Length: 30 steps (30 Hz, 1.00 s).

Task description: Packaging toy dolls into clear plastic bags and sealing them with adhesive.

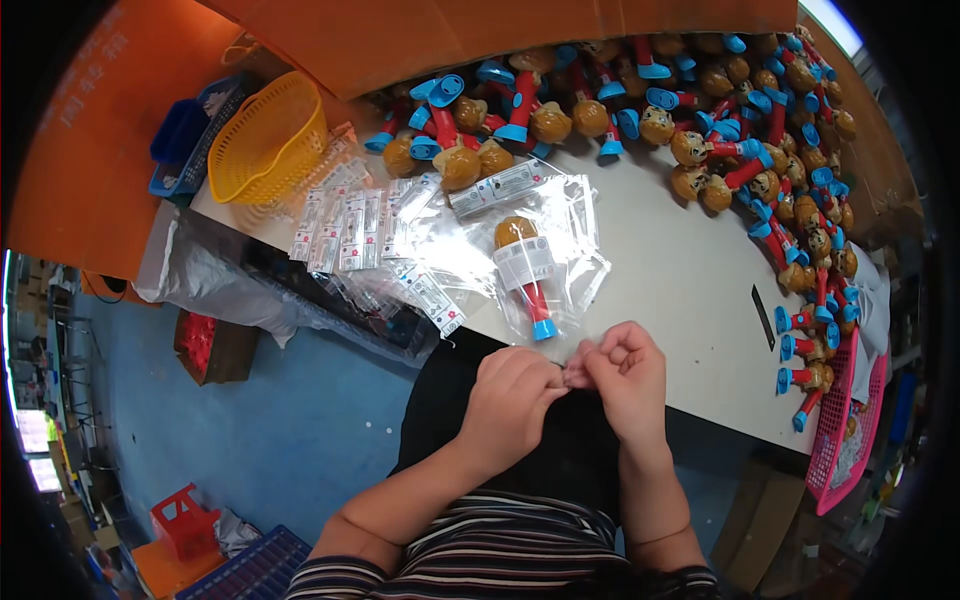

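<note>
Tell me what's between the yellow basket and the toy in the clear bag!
In the head view, a pile of clear packets with printed labels lies between the yellow basket and the bagged toy.

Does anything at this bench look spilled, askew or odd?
Mildly: the clear printed packets sprawl untidily to the near-left edge of the table, some seeming to overhang it. White specks dot the blue floor, too small to identify. Nothing else stands out.

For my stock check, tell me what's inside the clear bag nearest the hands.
A toy: brown head, red stem, blue foot. A pale label covers its middle, hiding that part.
</note>
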Each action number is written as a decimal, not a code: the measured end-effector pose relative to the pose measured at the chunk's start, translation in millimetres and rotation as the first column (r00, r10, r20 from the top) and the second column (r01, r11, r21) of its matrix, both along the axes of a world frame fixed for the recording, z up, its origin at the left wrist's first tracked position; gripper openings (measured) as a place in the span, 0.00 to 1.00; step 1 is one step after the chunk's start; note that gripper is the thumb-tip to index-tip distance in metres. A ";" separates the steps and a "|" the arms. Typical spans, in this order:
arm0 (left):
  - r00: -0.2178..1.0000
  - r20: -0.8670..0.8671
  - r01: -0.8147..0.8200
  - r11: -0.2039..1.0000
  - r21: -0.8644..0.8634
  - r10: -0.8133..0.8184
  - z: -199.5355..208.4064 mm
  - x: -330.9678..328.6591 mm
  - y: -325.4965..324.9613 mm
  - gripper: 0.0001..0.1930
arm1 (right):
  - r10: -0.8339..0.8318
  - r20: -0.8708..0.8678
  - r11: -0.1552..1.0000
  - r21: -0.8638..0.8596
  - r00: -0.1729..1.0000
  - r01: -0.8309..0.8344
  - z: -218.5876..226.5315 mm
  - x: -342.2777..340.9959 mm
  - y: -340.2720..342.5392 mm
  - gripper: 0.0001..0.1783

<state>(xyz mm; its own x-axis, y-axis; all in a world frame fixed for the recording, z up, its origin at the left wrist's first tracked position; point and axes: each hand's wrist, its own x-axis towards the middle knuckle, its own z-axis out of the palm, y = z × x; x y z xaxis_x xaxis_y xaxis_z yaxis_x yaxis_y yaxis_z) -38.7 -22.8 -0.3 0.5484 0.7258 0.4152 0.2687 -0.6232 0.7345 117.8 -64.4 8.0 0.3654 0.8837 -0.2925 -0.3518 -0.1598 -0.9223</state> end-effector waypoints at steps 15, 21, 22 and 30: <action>0.719 0.354 -0.401 0.773 -0.492 0.598 77.5 -145.6 169.1 0.10 | 0.088 0.113 0.993 -0.094 0.990 -0.077 -0.3 19.4 5.3 0.12; 0.540 -0.514 -0.736 0.670 0.095 0.666 58.6 -187.6 369.6 0.12 | 0.074 0.144 0.996 -0.065 0.987 -0.065 -13.6 18.3 3.3 0.12; 0.469 -0.436 -0.733 0.614 0.295 0.768 59.9 -168.2 360.1 0.12 | 0.079 0.117 0.995 -0.062 0.990 -0.072 -19.1 20.6 0.8 0.10; 0.988 -0.156 0.102 0.755 0.648 0.001 42.7 -70.6 113.5 0.12 | 0.210 0.428 0.977 -0.057 0.879 -0.206 7.2 37.7 -19.9 0.09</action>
